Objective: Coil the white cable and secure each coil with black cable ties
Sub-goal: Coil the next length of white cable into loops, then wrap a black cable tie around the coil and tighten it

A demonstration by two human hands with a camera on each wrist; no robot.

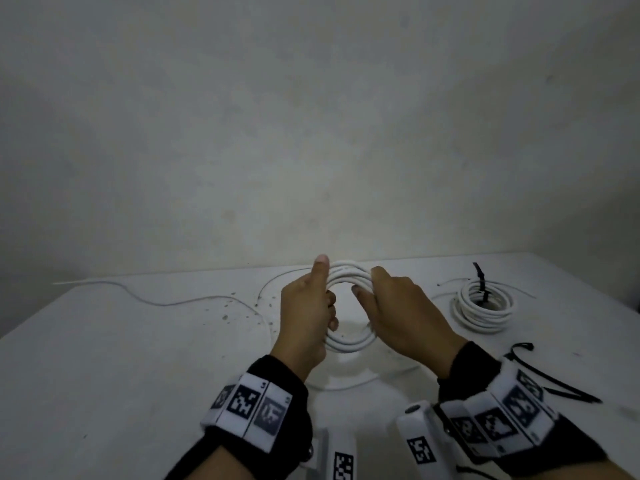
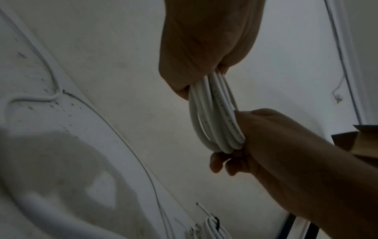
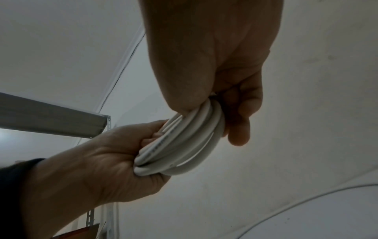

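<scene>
A coil of white cable is held upright above the table between both hands. My left hand grips its left side, fingers curled through the loop and thumb pointing up. My right hand grips the right side, fingers wrapped round the strands. The left wrist view shows the coil running from my left hand down into the right hand. In the right wrist view the coil sits between my right hand and left hand. Loose black cable ties lie at the right.
A second white coil bound by a black tie lies on the white table at the right. Loose white cable trails across the table to the left and under the hands. A wall stands close behind the table.
</scene>
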